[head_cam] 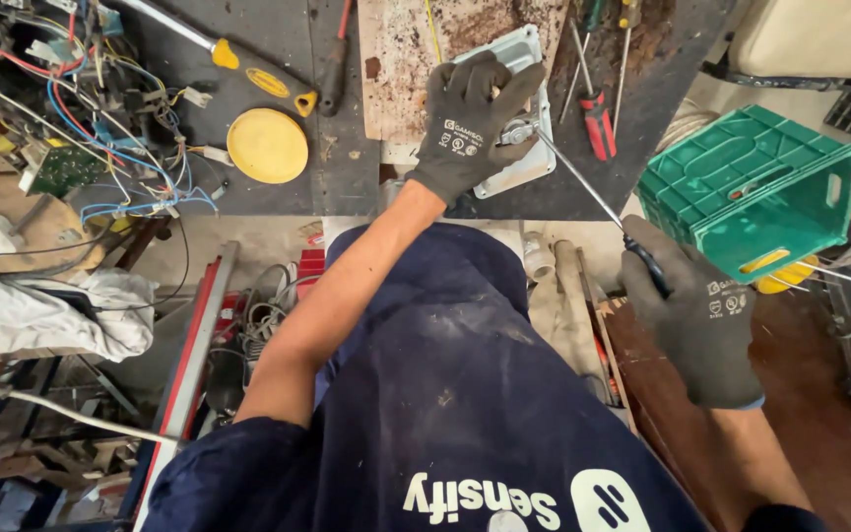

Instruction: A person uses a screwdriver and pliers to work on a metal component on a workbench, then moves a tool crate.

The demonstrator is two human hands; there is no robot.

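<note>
Screwdriver: long thin steel shaft with a black handle [593, 192]; it slants from the right hand up and leftward to the plate under the left hand.
Right hand: dark grey knit glove [691, 310], fingers wrapped tight round the black handle, so most of the handle is hidden in the fist.
Left hand: same kind of glove [465, 123], fingers spread and pressed flat on the plate, thumb side toward the screwdriver tip.
Metal plate: pale grey, rectangular, with raised rims and rounded corners [524, 49]; it lies under the left hand, and the palm covers its middle.
Tip: meets a small shiny fitting just right of the left hand's fingers; whether it sits in a screw head is too small to tell.
Workbench: dark, scuffed top [347, 167] beneath the plate, with a stained, rust-speckled board beyond the left hand.
Left of the left hand: flat round yellow lid [267, 146], then a tangle of red, blue and white wires [100, 128].
Right of the left hand: red-handled screwdriver [598, 118] lying on the bench.
Above the right hand: green plastic crate [751, 187], ribbed and tilted, its far edge cut off.
</note>
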